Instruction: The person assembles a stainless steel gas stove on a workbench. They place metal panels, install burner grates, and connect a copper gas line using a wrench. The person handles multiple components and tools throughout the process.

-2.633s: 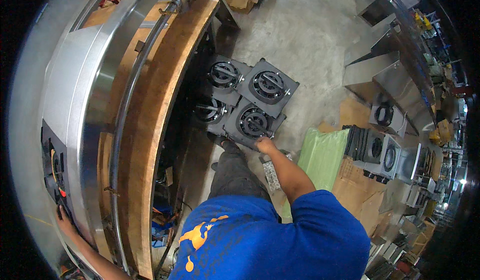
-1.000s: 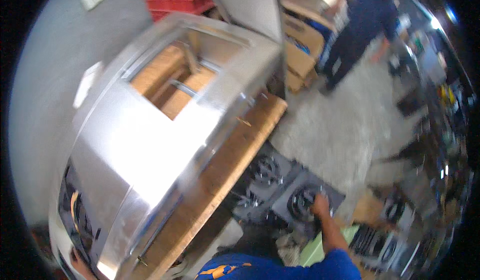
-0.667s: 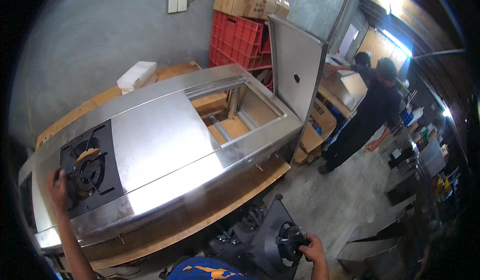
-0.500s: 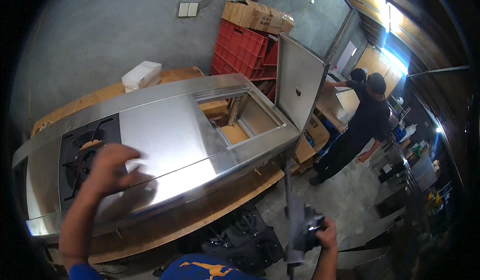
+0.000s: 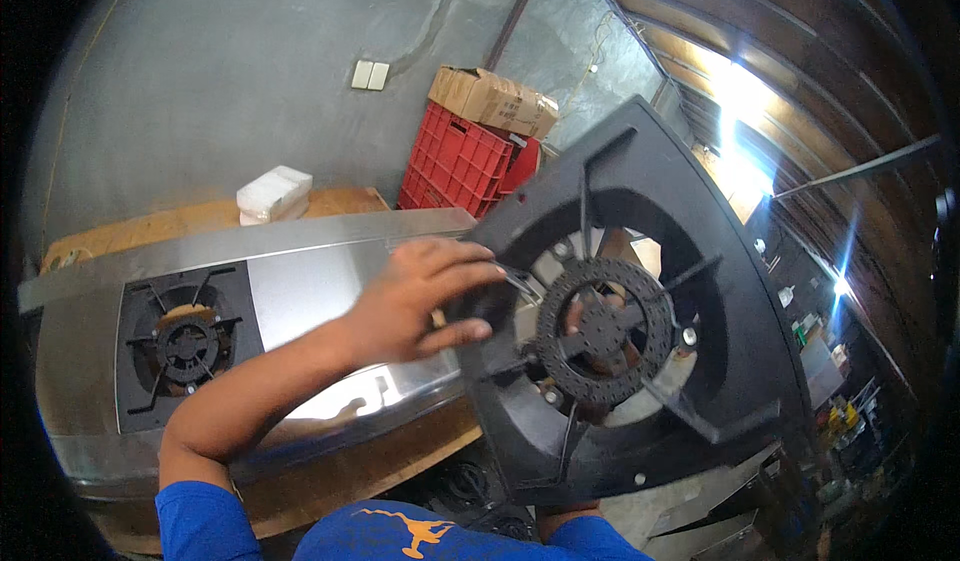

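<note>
A black gas burner top (image 5: pixel 640 466), square with pan supports and a round burner ring (image 5: pixel 605 331), is raised and tilted in front of me on the right. My right forearm (image 5: pixel 568 519) goes up behind its lower edge. That hand holds the burner top from behind and is mostly hidden; a skin-coloured patch shows through its central opening. My left hand (image 5: pixel 425 296) is at the burner top's left side, fingers and thumb apart, fingertips close to the metal inlet by the ring. I cannot tell whether they touch it. A similar burner (image 5: pixel 187 346) sits in the steel stove counter (image 5: pixel 320 296) at left.
Behind the counter lies a white foam block (image 5: pixel 275 193) on a wooden board. A cardboard box (image 5: pixel 495 99) tops red plastic crates (image 5: pixel 455 156) by the wall. More black burner tops (image 5: pixel 470 486) lie on the floor below the counter. The raised burner top covers the counter's right end.
My right hand has raised the burner top from low on the right and turned its face toward me. My left hand has moved right, from over the counter's burner to the raised one.
</note>
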`<state>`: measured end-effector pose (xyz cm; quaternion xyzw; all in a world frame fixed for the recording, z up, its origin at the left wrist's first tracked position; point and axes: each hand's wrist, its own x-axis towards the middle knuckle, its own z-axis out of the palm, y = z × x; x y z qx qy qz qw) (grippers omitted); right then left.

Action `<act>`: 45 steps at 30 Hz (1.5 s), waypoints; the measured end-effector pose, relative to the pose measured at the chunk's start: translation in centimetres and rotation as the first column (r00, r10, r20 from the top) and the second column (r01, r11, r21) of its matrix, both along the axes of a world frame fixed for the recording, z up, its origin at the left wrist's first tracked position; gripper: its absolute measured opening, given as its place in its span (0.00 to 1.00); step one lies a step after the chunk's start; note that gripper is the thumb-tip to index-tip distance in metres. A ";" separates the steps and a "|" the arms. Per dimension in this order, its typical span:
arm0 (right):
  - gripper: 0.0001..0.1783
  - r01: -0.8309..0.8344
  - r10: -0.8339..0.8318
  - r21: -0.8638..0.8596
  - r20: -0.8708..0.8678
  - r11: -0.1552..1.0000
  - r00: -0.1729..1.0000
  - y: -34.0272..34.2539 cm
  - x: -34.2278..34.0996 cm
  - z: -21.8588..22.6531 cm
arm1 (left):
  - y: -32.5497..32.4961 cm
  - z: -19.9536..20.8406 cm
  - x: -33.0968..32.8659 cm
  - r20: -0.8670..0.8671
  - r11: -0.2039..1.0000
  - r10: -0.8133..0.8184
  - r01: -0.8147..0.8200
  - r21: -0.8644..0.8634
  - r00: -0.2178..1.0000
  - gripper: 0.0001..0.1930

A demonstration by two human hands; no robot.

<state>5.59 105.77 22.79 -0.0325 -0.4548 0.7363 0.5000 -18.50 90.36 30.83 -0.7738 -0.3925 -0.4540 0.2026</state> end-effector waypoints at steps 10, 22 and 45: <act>0.21 -0.077 0.041 -0.365 -0.105 0.928 0.994 1.5 -13.4 -3.0 | 1.9 4.3 -5.2 -0.346 0.899 0.435 -0.420 0.123 0.831 0.15; 0.16 0.262 -0.268 -0.522 0.066 0.812 0.961 7.0 -10.5 -9.1 | 17.0 5.6 -12.0 -0.737 0.728 0.230 -0.615 -0.302 0.635 0.11; 0.22 0.482 -0.950 0.820 0.246 0.309 0.191 10.1 -10.5 -9.2 | 34.0 -8.4 -15.2 -0.439 0.689 0.163 -0.421 -0.590 0.883 0.27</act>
